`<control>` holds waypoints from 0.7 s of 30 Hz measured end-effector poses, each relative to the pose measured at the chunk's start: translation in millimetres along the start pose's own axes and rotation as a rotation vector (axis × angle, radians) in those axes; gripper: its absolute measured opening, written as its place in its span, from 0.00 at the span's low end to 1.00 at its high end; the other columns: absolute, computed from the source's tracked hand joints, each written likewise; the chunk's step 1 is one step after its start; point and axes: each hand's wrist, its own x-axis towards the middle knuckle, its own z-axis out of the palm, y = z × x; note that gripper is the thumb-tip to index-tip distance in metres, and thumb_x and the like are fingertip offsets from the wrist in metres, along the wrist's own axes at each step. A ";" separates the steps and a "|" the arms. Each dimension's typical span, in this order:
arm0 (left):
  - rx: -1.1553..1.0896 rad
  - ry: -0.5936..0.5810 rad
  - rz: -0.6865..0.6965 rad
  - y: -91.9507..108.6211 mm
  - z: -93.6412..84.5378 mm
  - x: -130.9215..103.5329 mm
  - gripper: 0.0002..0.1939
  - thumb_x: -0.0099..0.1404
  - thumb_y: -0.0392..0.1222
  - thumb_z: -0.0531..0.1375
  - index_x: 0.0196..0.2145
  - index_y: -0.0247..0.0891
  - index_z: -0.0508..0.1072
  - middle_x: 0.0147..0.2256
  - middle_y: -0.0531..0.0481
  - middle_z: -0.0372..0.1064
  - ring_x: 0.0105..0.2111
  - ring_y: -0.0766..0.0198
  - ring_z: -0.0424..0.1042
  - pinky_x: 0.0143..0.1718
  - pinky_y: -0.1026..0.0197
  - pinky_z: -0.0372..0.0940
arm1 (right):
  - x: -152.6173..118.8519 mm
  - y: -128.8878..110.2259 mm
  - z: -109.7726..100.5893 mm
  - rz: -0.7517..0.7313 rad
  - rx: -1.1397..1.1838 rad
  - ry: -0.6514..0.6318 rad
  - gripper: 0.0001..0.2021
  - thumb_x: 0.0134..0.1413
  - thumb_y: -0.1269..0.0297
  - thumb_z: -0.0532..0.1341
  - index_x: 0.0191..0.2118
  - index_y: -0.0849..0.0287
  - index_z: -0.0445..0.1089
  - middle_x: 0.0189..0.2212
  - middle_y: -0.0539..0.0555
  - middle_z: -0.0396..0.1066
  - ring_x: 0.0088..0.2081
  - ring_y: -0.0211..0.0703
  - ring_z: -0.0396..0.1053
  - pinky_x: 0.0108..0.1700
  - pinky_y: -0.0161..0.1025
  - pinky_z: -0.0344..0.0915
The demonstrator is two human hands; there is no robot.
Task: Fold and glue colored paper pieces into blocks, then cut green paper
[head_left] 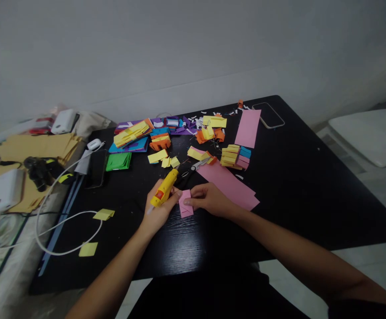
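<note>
My left hand (157,208) is closed around a yellow glue gun (165,187), its tip pointing away from me toward small yellow paper pieces (166,161). Between my two hands is a small folded pink paper (185,204), just above the black table. My right hand (209,199) pinches its right edge, the thumb lying on its face. The left fingertips touch the paper's upper left edge. Scissors (200,164) lie beyond my hands, beside a large pink sheet (229,184).
Yellow and orange folded strips (230,157), a green stack (118,161) and purple scraps (182,126) lie along the back of the black table (299,190). A phone (268,116) rests at the back right. A white cable (37,226) loops at the left near a dark phone (96,168).
</note>
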 end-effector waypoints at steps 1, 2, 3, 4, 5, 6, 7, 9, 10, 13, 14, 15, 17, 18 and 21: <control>0.006 0.004 0.002 0.0 -0.2 0.0 0.14 0.57 0.42 0.71 0.31 0.40 0.67 0.29 0.55 0.72 0.29 0.66 0.71 0.33 0.64 0.68 | -0.2 -1.2 0.3 0.008 0.000 0.006 0.19 0.39 0.48 0.78 0.27 0.59 0.78 0.27 0.51 0.80 0.31 0.44 0.78 0.37 0.41 0.75; 0.013 0.003 0.003 -0.3 -0.4 -0.1 0.14 0.58 0.42 0.71 0.31 0.40 0.67 0.29 0.55 0.72 0.29 0.66 0.71 0.33 0.64 0.68 | -0.2 -2.2 0.6 0.016 0.002 0.016 0.20 0.38 0.47 0.78 0.25 0.59 0.77 0.25 0.51 0.79 0.30 0.43 0.76 0.35 0.41 0.75; 0.015 -0.002 0.004 -0.8 -0.6 -0.2 0.14 0.58 0.43 0.70 0.31 0.40 0.67 0.29 0.55 0.72 0.29 0.66 0.71 0.34 0.63 0.68 | -0.2 -3.2 1.1 0.024 0.006 0.027 0.21 0.37 0.47 0.78 0.23 0.59 0.75 0.23 0.50 0.77 0.28 0.43 0.75 0.34 0.40 0.74; 0.015 -0.008 0.005 -1.4 -0.7 -0.4 0.14 0.59 0.43 0.70 0.32 0.40 0.67 0.30 0.54 0.72 0.29 0.65 0.71 0.34 0.63 0.68 | -0.1 -4.0 1.5 0.032 0.013 0.037 0.21 0.35 0.47 0.79 0.22 0.59 0.74 0.22 0.49 0.76 0.27 0.42 0.74 0.33 0.39 0.73; 0.012 -0.017 0.004 -2.2 -0.7 -0.6 0.14 0.59 0.44 0.70 0.32 0.40 0.67 0.30 0.54 0.72 0.30 0.65 0.71 0.34 0.62 0.68 | 0.1 -4.6 1.8 0.040 0.018 0.044 0.22 0.34 0.47 0.79 0.22 0.59 0.74 0.22 0.49 0.76 0.27 0.41 0.73 0.32 0.39 0.73; 0.008 -0.024 0.001 -2.9 -0.5 -0.7 0.14 0.60 0.44 0.70 0.33 0.40 0.67 0.30 0.53 0.73 0.30 0.65 0.72 0.35 0.62 0.68 | 0.3 -4.9 2.0 0.045 0.020 0.049 0.22 0.34 0.47 0.79 0.23 0.59 0.75 0.22 0.49 0.76 0.27 0.40 0.73 0.32 0.38 0.72; 0.002 -0.029 -0.001 -3.5 -0.2 -0.9 0.14 0.60 0.44 0.70 0.33 0.40 0.67 0.31 0.53 0.73 0.30 0.65 0.72 0.35 0.62 0.68 | 0.6 -5.2 2.1 0.048 0.019 0.053 0.21 0.34 0.47 0.79 0.23 0.59 0.75 0.22 0.48 0.75 0.27 0.40 0.72 0.32 0.38 0.72; -0.008 -0.029 0.000 -3.7 0.4 -0.8 0.15 0.60 0.45 0.70 0.33 0.40 0.68 0.31 0.53 0.73 0.30 0.65 0.72 0.36 0.62 0.68 | 1.0 -5.0 1.5 0.041 0.003 0.059 0.21 0.34 0.48 0.78 0.24 0.60 0.76 0.23 0.49 0.76 0.27 0.40 0.72 0.33 0.37 0.70; -0.003 -0.021 0.008 -3.3 0.2 -0.5 0.15 0.60 0.46 0.71 0.33 0.40 0.67 0.31 0.54 0.73 0.30 0.65 0.72 0.36 0.62 0.68 | 1.3 -4.8 0.8 0.030 -0.010 0.064 0.20 0.35 0.48 0.78 0.24 0.60 0.75 0.23 0.49 0.75 0.28 0.40 0.72 0.33 0.38 0.70; 0.115 0.043 0.074 0.2 -5.8 1.5 0.15 0.61 0.49 0.70 0.32 0.40 0.68 0.30 0.54 0.72 0.30 0.65 0.71 0.35 0.63 0.67 | 2.1 -3.2 -1.9 -0.008 -0.050 0.078 0.19 0.40 0.49 0.77 0.25 0.60 0.75 0.24 0.49 0.75 0.30 0.41 0.73 0.36 0.38 0.69; 0.201 0.075 0.099 2.0 -10.3 2.6 0.15 0.62 0.50 0.69 0.32 0.40 0.68 0.30 0.54 0.71 0.29 0.65 0.71 0.34 0.63 0.66 | 2.5 -2.5 -2.8 -0.013 -0.056 0.088 0.19 0.41 0.50 0.76 0.24 0.60 0.74 0.24 0.49 0.75 0.30 0.42 0.73 0.36 0.38 0.68; 0.305 0.107 0.118 4.1 -16.2 3.7 0.15 0.63 0.52 0.68 0.33 0.41 0.68 0.29 0.55 0.70 0.28 0.65 0.70 0.33 0.63 0.65 | 2.9 -1.7 -3.7 -0.015 -0.057 0.099 0.18 0.41 0.50 0.76 0.25 0.59 0.74 0.24 0.49 0.75 0.31 0.42 0.73 0.37 0.39 0.68; 0.537 0.150 0.117 8.5 -31.5 6.3 0.16 0.64 0.55 0.65 0.34 0.42 0.66 0.28 0.55 0.68 0.26 0.64 0.68 0.30 0.62 0.62 | 3.8 -0.1 -5.1 -0.010 -0.050 0.123 0.18 0.42 0.51 0.76 0.25 0.59 0.73 0.25 0.49 0.75 0.31 0.42 0.73 0.37 0.39 0.68; 0.660 0.161 0.096 10.4 -40.2 7.7 0.17 0.64 0.56 0.65 0.35 0.42 0.65 0.28 0.55 0.68 0.25 0.62 0.68 0.29 0.61 0.61 | 4.1 0.7 -5.7 -0.009 -0.045 0.134 0.17 0.41 0.51 0.76 0.26 0.59 0.74 0.25 0.50 0.75 0.31 0.43 0.73 0.37 0.39 0.68; 0.960 0.117 0.007 12.3 -67.0 12.8 0.14 0.62 0.51 0.63 0.38 0.43 0.64 0.30 0.52 0.69 0.28 0.57 0.72 0.29 0.59 0.60 | 4.8 2.5 -6.5 -0.029 -0.044 0.151 0.15 0.43 0.54 0.75 0.30 0.59 0.76 0.28 0.51 0.76 0.33 0.43 0.73 0.38 0.40 0.68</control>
